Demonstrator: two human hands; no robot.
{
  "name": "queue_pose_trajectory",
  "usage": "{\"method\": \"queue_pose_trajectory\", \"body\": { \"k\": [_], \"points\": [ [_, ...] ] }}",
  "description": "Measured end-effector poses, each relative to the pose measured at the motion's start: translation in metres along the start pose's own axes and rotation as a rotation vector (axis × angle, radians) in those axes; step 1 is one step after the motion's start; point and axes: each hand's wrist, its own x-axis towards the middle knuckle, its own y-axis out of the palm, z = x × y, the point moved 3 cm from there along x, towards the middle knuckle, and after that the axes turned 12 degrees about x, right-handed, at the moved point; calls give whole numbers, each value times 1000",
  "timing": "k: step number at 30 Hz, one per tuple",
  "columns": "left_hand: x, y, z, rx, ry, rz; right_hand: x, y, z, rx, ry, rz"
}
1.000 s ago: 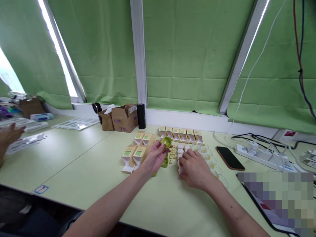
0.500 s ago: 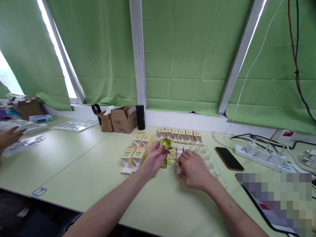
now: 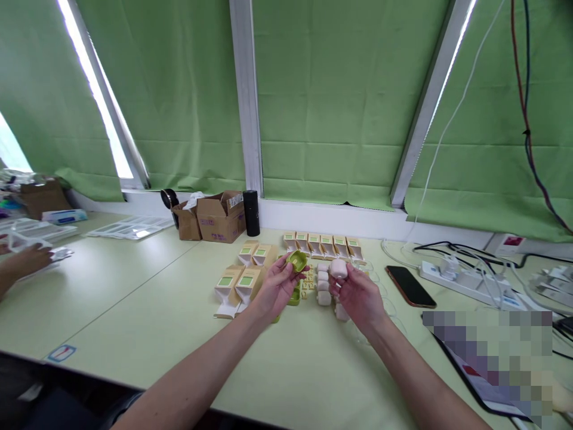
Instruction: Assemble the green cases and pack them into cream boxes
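Note:
My left hand [image 3: 274, 288] grips a small green square cup [image 3: 296, 262] between thumb and fingers, its hollow side tilted up. In my right hand [image 3: 362, 297] is a pale pink rounded block [image 3: 338, 269], raised just right of the cup and apart from it. Below it, more pale pink blocks [image 3: 324, 297] stand in rows on the table, some partly covered by my right hand. Small yellow pieces [image 3: 305, 286] lie between those blocks and several green cups [image 3: 293, 296] near my left hand. Clear plastic pieces [image 3: 388, 306] lie to the right of my right hand.
Small open cartons [image 3: 247, 283] stand left of my hands, with another carton row [image 3: 327, 246] behind. A phone [image 3: 410, 286], a power strip [image 3: 472, 288] with cables and a blurred-out tablet [image 3: 481, 382] lie right. Cardboard boxes [image 3: 220, 220] stand behind; a co-worker's hand [image 3: 33, 261] is far left.
My right hand has lifted a pale pink block from the rows and turned, bringing it up near the green cup. My left hand still holds the cup. The co-worker's hand has moved.

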Motion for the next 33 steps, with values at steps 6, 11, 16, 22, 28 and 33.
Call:
{"method": "queue_pose_trajectory", "body": {
  "k": [6,11,16,22,28,33],
  "points": [
    [-1,-1,1,29,5,5,3,-5,-5,67,57,-26],
    [-1,-1,2,36,14,5,4,-1,-10,63,71,34],
    [1,-4,3,33,39,-15,9,11,-9,69,80,72],
    [1,-4,2,54,53,-16,14,15,-14,135,50,71],
    [1,-4,1,69,59,-9,7,11,-24,108,13,15],
    [1,-5,1,91,63,-20,5,14,-24,53,-38,-7]
  ]
}}
